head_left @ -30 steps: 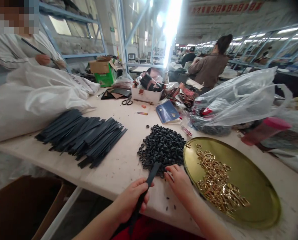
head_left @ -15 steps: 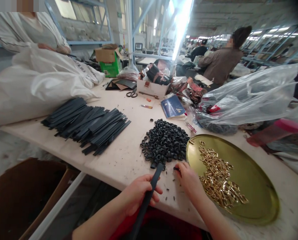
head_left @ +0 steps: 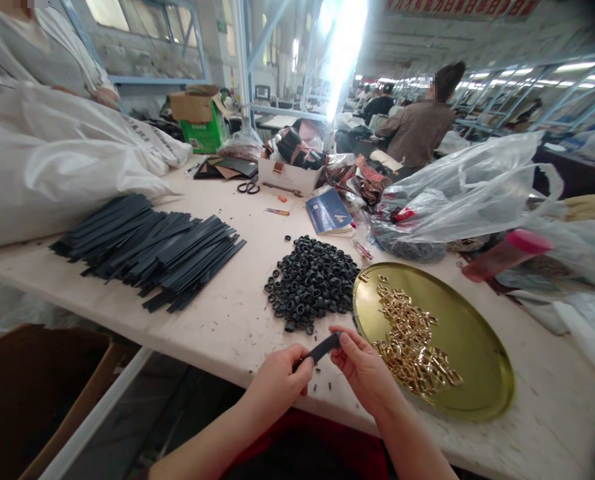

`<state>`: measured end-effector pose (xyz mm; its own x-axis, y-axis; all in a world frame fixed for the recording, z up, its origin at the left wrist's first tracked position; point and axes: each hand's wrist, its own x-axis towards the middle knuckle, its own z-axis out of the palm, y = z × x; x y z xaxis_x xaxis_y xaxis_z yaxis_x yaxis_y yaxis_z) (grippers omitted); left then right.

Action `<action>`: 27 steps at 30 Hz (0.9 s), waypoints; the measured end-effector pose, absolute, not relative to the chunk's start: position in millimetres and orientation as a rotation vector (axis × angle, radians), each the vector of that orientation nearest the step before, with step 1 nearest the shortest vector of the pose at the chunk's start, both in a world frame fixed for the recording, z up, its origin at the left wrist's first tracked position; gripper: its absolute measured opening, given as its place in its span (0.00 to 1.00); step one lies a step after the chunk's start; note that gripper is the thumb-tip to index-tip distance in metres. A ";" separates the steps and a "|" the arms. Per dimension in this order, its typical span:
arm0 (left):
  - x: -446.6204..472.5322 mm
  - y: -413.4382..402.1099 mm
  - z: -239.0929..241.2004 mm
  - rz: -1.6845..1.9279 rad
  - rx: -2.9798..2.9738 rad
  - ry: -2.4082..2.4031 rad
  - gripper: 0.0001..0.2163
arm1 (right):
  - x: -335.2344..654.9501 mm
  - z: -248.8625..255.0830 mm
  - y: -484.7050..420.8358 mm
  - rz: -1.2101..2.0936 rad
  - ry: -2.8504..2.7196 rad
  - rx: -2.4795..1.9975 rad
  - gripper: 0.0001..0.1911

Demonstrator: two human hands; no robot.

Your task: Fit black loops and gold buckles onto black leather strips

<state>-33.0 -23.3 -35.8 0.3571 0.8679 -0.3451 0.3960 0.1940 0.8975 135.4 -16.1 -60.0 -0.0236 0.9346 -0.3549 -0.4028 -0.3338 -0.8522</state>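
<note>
Dark strap [head_left: 323,348] spans both hands above the near edge of the surface [head_left: 212,333]. Left hand [head_left: 283,373]: fingers gripping its length; right hand [head_left: 364,363]: fingers pinching its tip. Whether a loop sits there, cannot tell.

Progress, judged: one strap in work; the strap pile [head_left: 152,250], toward the surface's left edge, seems untouched, no fittings visible on it. Heap of black loops [head_left: 317,280] lies just beyond the hands; gold buckles [head_left: 417,347] lie loose on a brass-coloured tray [head_left: 487,380], nearer the right edge.

White sack [head_left: 52,160] over the far left corner; scissors [head_left: 248,189], blue booklet [head_left: 328,211] toward the far edge. Room: blue racks, bright tube light, co-workers beyond.
</note>
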 end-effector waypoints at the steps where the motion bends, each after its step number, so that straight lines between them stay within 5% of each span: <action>1: -32.3 -24.1 -34.2 0.467 1.476 1.267 0.11 | 135.5 -61.3 -17.7 1.556 -0.713 -1.186 0.16; 13: -39.9 -14.3 -24.5 0.209 1.846 1.169 0.14 | 135.6 -54.5 -29.9 1.089 -1.522 -1.398 0.08; 22: -17.4 -18.1 -32.8 0.435 1.622 1.239 0.22 | 129.7 -69.3 -41.8 0.913 -1.542 -1.408 0.27; 27: -14.1 -8.4 -42.4 0.487 1.598 1.185 0.17 | 172.4 -56.4 -32.8 0.527 -1.822 -1.690 0.12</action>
